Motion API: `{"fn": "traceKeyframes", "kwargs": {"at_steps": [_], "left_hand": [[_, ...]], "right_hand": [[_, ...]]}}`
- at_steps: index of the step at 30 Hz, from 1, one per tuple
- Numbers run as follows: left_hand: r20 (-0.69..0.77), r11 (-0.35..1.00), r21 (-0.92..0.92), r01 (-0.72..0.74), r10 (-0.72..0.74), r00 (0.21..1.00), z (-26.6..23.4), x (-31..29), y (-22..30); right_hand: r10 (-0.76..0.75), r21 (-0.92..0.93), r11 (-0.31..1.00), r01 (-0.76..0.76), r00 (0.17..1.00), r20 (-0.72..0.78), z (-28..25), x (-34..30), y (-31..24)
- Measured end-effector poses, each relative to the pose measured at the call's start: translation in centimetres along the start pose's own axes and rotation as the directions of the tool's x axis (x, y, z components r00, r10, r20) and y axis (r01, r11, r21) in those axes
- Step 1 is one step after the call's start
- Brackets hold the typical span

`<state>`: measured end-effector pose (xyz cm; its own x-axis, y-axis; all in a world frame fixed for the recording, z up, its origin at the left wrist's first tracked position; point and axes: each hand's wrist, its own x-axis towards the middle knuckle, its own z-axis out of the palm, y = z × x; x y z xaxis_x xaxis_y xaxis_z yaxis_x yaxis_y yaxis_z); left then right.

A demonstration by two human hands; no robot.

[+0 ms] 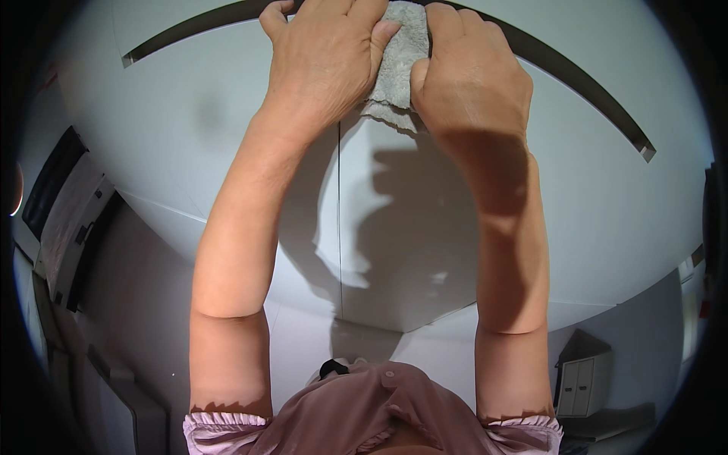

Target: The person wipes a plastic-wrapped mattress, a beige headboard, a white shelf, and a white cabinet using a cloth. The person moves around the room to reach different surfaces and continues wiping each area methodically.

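A grey, fluffy cloth (406, 57) hangs between my two hands, high up against a white cabinet front (591, 182). My left hand (324, 57) grips its left side, with the thumb lying over the fabric. On the other side my right hand (479, 80) is closed at the cloth's right edge, fingers bent over toward the top. Both sets of fingertips reach the long dark slot (599, 95) in the cabinet and are partly hidden there. The cloth's frayed lower edge dangles loose below the hands.
A vertical seam (340, 227) divides the cabinet front, and shadows of my arms and head fall on it. Far left stands a piece of dark and pale furniture (68, 220). A small grey cabinet (582, 379) is at the lower right.
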<state>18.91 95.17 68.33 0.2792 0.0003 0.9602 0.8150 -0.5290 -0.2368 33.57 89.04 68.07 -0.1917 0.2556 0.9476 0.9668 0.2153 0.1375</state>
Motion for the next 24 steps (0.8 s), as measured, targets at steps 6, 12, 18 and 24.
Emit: {"fn": "traceKeyframes", "kwargs": {"at_steps": [6, 12, 18, 24], "left_hand": [[0.015, 0.999, -0.032, -0.005, 0.006, 1.0, -0.4, 0.1, 0.1], [0.087, 0.996, -0.089, -0.019, 0.027, 0.996, -0.9, 0.1, -1.0], [-0.067, 0.983, -0.134, -0.125, 0.117, 0.991, 0.5, -0.7, -5.7], [-0.074, 0.977, -0.169, -0.131, 0.12, 0.99, 0.4, -2.1, -12.8]], "right_hand": [[0.067, 0.0, 0.998, -0.067, 0.995, 0.071, -1.0, 0.7, -1.1], [0.055, -0.099, 0.994, -0.049, 0.996, 0.064, -0.2, 0.6, -1.3], [0.061, -0.091, 0.994, -0.062, 0.998, -0.015, 2.9, 2.3, -3.7], [0.037, -0.098, 0.994, -0.039, 0.999, -0.02, 7.3, 5.0, -9.0]]}}
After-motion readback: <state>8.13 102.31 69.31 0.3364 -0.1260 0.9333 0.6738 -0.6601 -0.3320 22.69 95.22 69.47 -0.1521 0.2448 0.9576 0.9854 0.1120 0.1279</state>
